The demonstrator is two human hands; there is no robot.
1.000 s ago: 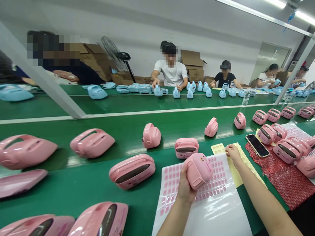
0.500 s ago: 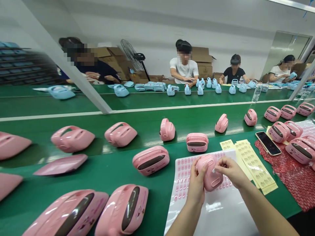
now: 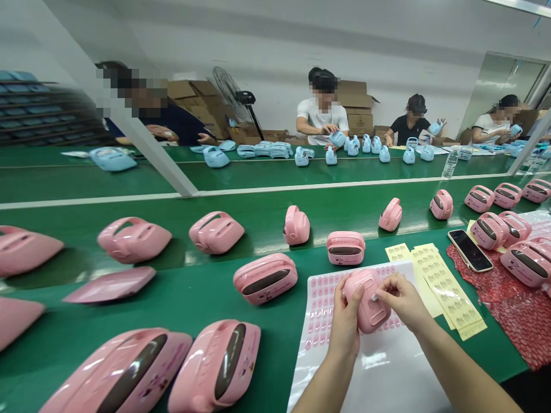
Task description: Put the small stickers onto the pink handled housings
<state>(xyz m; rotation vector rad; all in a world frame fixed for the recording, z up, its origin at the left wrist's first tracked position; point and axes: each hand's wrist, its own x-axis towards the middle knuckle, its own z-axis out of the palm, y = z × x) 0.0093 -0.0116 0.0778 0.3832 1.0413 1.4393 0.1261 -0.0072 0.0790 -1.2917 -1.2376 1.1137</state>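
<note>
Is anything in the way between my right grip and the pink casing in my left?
Nothing visible: the right grip is right at the pink casing, which the left grip holds over the white sheet. A tiny pale spot shows at the right grip's tip, too small to identify.

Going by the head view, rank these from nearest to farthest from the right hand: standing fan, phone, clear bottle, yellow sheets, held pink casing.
From the right hand:
1. Pink casing: in the left hand, right beside it.
2. Yellow sheets: just to its right.
3. Phone: beyond the sheets, farther right.
4. Clear bottle: across the green surface.
5. Standing fan: by the back wall, left.
</note>
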